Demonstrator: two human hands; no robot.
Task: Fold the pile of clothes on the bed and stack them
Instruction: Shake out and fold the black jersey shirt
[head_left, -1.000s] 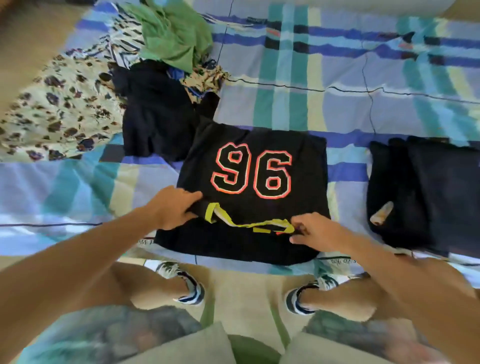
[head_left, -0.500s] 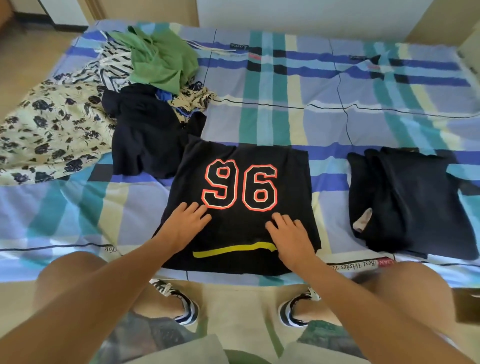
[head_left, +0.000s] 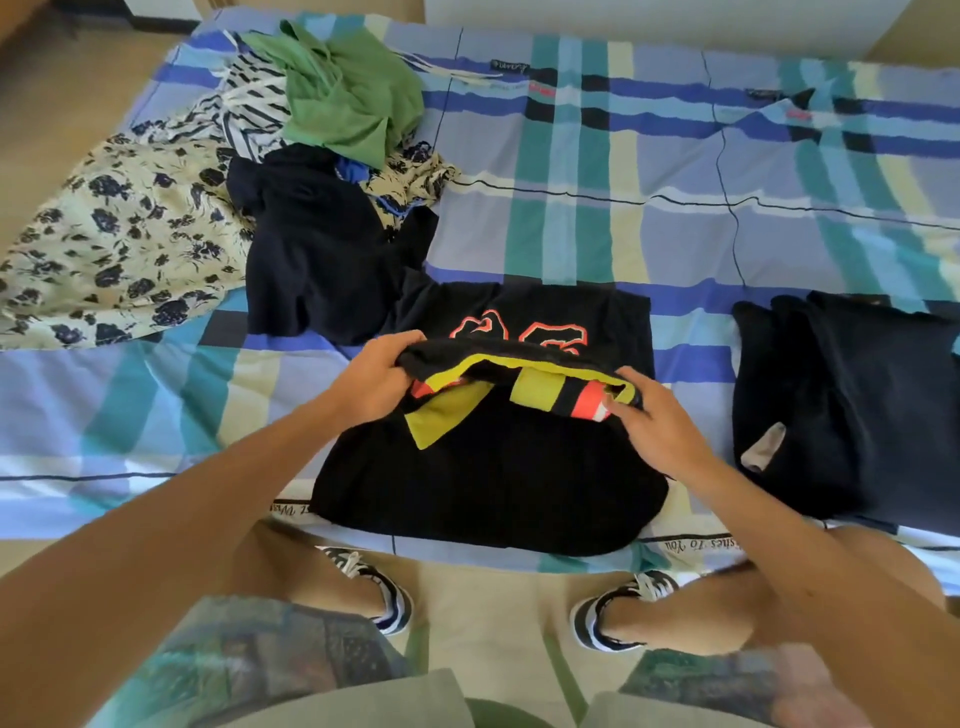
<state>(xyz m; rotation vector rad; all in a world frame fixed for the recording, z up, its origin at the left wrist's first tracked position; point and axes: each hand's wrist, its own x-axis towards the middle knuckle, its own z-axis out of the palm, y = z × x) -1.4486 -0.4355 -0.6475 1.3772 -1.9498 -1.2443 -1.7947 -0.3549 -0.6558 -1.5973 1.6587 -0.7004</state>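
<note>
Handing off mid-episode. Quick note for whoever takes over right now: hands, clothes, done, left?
Left hand and right hand both grip a raised fold of the black numbered shirt at the near edge of the bed.
Done: folded dark stack to its right.
Left: finish this fold, put it on the stack, then fold the green top, dark garment and floral cloth at far left.

Bed (head_left: 779, 218): fills most of the view. It is dressed in a plaid sheet (head_left: 561, 171) with lilac, blue, teal and pale yellow bands crossed by thin dark lines. A printed script border runs along the near edge.

Floor (head_left: 483, 603): tan and smooth, seen below the near edge and again at far left.

Wall (head_left: 649, 21): white, behind the far edge. A dark strip (head_left: 156, 15) runs at top left.

Lighting: bright and even, with soft shadows.
</note>
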